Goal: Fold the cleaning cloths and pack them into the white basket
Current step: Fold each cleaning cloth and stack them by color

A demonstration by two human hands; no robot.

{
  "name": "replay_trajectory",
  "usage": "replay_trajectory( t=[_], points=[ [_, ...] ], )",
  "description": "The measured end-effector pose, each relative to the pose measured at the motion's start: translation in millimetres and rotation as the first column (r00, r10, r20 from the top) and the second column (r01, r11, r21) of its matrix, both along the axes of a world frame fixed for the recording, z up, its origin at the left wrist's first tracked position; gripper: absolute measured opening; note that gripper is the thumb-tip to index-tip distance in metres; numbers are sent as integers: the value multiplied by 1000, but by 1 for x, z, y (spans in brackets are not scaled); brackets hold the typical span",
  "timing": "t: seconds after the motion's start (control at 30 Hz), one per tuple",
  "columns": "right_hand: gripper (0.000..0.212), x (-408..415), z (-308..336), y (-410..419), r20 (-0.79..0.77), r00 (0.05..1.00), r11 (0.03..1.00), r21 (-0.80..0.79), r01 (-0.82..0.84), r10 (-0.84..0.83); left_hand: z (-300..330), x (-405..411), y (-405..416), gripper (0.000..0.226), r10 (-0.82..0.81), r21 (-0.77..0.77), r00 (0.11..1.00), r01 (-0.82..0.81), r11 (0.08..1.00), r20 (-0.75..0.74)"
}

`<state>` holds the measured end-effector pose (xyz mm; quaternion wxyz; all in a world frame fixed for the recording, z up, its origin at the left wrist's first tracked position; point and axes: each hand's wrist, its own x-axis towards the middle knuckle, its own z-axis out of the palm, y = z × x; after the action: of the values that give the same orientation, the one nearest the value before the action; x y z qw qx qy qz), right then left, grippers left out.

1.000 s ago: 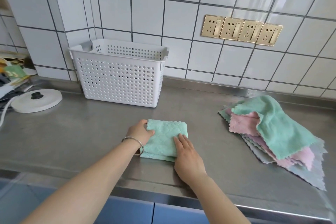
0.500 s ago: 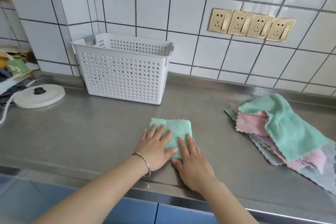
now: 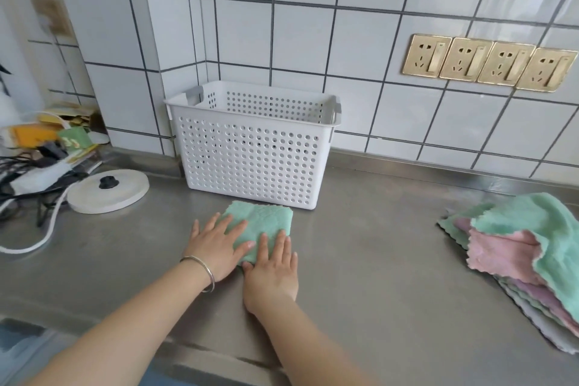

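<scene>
A second ago the left hand (image 3: 216,247) gripped the folded green cloth's (image 3: 264,226) edge; now it lies flat on top, and cloth and hands sit nearer the white basket (image 3: 253,150).

Both forearms reach forward side by side, left hand (image 3: 216,247) flat with fingers spread, palm down, a thin bangle (image 3: 200,269) on its wrist, right hand (image 3: 272,273) flat too, fingers together, thumb nearly touching the left.

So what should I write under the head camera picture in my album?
Both hands flatten a folded green cloth before the white basket.
</scene>
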<state>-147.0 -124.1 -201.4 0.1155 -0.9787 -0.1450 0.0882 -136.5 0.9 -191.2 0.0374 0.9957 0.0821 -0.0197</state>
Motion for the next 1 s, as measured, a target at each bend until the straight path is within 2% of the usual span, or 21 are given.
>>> replay_trajectory(
  t=[0.17,0.37,0.43,0.47,0.53,0.57,0.6,0.67,0.73,0.83,0.9,1.0],
  points=[
    [63,9,0,49,-5,999,999,-32,-36,35,1,3,48,59,61,-7,998,-62,998,-21],
    [64,13,3,60,21,996,992,-100,-81,84,2,2,57,58,116,-15,992,-117,993,-53],
    [64,10,12,48,25,993,989,-99,-110,113,11,4,46,59,133,-8,991,-133,991,11],
    [65,11,19,37,40,993,992,-59,-108,110,18,8,38,58,123,-41,987,-120,992,100],
    [67,20,31,-9,186,982,996,81,-42,26,34,21,1,57,26,-108,947,9,994,319],
    [67,26,35,-33,355,934,993,121,-12,-32,44,25,-16,62,-44,-100,916,91,991,398],
    [65,32,37,-68,494,862,988,143,50,-115,49,32,-40,66,-137,-77,883,191,978,449],
    [66,44,38,-140,588,766,966,169,197,-259,53,43,-87,65,-264,-69,831,338,938,489],
    [65,52,36,-225,569,707,902,172,396,-419,57,49,-150,62,-349,-123,809,453,883,472],
    [48,50,35,-325,522,589,759,197,620,-616,55,57,-234,61,-473,-140,760,581,801,445],
    [37,43,30,-365,510,577,736,181,652,-637,52,63,-283,61,-553,-99,709,649,754,437],
    [44,39,21,-396,475,644,771,128,624,-600,51,70,-338,48,-603,-96,680,693,715,416]
  ],
)
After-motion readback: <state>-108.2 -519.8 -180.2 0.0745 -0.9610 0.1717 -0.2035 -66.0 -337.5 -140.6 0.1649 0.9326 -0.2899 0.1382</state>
